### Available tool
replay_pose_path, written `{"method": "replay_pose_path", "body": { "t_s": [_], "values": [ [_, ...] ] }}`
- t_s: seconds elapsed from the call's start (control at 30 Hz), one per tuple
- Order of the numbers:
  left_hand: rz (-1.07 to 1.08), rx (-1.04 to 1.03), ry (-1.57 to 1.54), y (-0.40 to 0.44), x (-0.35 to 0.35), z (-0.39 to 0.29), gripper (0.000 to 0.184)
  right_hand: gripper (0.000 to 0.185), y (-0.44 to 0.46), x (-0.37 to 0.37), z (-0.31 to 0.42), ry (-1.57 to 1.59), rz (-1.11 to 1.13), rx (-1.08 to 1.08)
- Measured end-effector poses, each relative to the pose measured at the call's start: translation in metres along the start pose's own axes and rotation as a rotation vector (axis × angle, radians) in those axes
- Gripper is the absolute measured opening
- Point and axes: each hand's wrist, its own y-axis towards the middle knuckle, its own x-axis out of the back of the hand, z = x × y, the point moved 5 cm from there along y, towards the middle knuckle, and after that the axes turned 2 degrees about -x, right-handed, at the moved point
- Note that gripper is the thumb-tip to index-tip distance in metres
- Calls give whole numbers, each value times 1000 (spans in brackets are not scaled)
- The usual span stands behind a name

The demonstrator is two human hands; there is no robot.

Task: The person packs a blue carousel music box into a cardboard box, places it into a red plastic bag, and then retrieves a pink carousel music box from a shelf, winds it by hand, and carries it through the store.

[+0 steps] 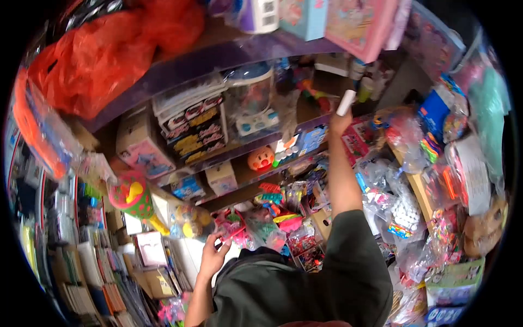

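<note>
My right hand (pixel 341 121) is stretched out to the shelf at the upper right, its fingers closed on a white object (pixel 346 102) like a small tube or box. Low at the left, my left hand (pixel 216 252) is closed round a small dark and red item (pixel 219 243); a thin red stick shape extends from it. Near that hand are a pink packaged toy (pixel 233 226) and a bag with yellow round things (pixel 193 219). Small colourful items and bottles stand on the shelf by my right hand.
Purple-edged shelves (pixel 218 59) hold boxes, a clear tub (pixel 249 90) and a round orange face toy (pixel 261 158). A red plastic bag (pixel 101 54) lies on top. Books (pixel 101 267) line the left. Bagged toys (pixel 400 210) crowd the right, beside a wooden edge.
</note>
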Motion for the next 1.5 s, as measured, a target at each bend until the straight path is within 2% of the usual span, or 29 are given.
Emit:
{"method": "replay_pose_path", "body": {
  "t_s": [0.07, 0.17, 0.27, 0.3, 0.4, 0.47, 0.53, 0.57, 0.63, 0.7, 0.77, 0.8, 0.87, 0.93, 1.0, 1.03, 1.07, 1.13, 1.2, 1.23, 1.3, 1.37, 1.43, 1.5],
  "values": [
    [-32, 45, 15, -6, 6, 11, 44, 36, -5, 11, -20, -267, 103, -205],
    [-73, 118, -16, -11, 9, 17, 43, 42, -12, 26, -17, -195, 175, -149],
    [-35, 60, 97, -5, 7, 9, 44, 44, -12, 33, -23, -221, 281, -53],
    [-19, 12, 154, -1, 7, 1, 45, 43, -12, 30, -32, -268, 379, 73],
    [25, -104, 321, 13, 6, -41, 46, 47, -16, 34, -51, -298, 499, 13],
    [40, -155, 375, 20, 5, -60, 46, 50, -17, 49, -35, -308, 572, 47],
    [49, -170, 376, 21, 2, -67, 46, 50, -23, 56, -34, -319, 678, -89],
    [60, -181, 376, 24, 1, -72, 46, 49, -28, 64, -28, -242, 668, -62],
    [82, -276, 405, 23, -4, -72, 44, 45, -38, 78, -26, -480, 754, -45],
    [88, -378, 442, 18, -6, -87, 42, 39, -76, 92, -35, -383, 1308, -140],
    [101, -377, 444, 17, -2, -109, 41, 35, -94, 111, 79, -352, 1675, -582],
    [95, -378, 430, 13, 0, -127, 40, 34, -118, 105, 113, -16, 1822, -490],
    [11, -572, 536, 13, 13, -167, 35, 35, -98, 101, 260, 531, 1975, -257],
    [-60, -678, 551, 2, 22, -217, 33, 36, -68, 75, 344, 737, 1735, -313],
    [-109, -864, 566, -15, 24, -256, 31, 36, -28, 39, 419, 782, 1402, -205],
    [-103, -941, 528, -24, 20, -269, 31, 39, -14, 2, 440, 857, 1127, 74],
    [-97, -1014, 490, -32, 15, -277, 30, 46, 0, -20, 470, 811, 995, 103],
    [-1, -1067, 410, -46, -6, -281, 30, 60, 16, -99, 507, 665, 672, 391],
    [84, -1071, 552, -59, -27, -279, 30, 76, 22, -150, 538, 497, 663, 352],
    [66, -1121, 615, -65, -28, -280, 31, 76, 23, -160, 550, 503, 651, 352],
    [-7, -1068, 616, -69, -11, -270, 29, 83, 25, -186, 565, 276, 750, 244],
    [-104, -999, 598, -71, 19, -260, 26, 83, 21, -227, 562, 316, 749, 240],
    [-171, -965, 610, -74, 47, -255, 25, 83, 20, -229, 570, 346, 757, 234],
    [-201, -951, 625, -74, 71, -252, 23, 90, 17, -216, 564, 262, 673, 206]
  ]
}}
